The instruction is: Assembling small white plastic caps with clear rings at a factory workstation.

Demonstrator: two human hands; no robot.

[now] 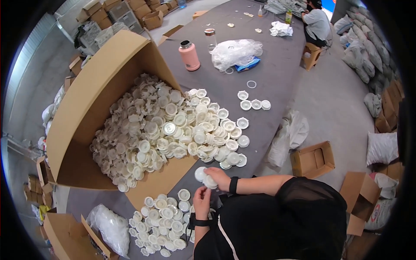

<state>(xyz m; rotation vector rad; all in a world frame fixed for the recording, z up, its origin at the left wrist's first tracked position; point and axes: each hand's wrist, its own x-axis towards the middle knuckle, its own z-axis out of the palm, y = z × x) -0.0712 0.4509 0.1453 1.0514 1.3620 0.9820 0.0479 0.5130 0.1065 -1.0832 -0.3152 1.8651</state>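
One head-worn fisheye view looks steeply down, close over the grey table (268,56), edges bending

Two white round plastic caps (204,177) held in the right hand (219,177), touching, faces tilted, just above the grey table's near edge. They sit between the big spilled cap pile (173,130) and the smaller sorted cap cluster (162,221) at the near edge.

1. I see the tipped cardboard box (93,102) on the table (277,65), left of centre, its heap of caps (169,130) spilling rightward.
2. A smaller cap pile (162,225) lies nearer me, left of my hands.
3. The flask (189,55) stands behind the heap, with a plastic bag (236,53) to its right.
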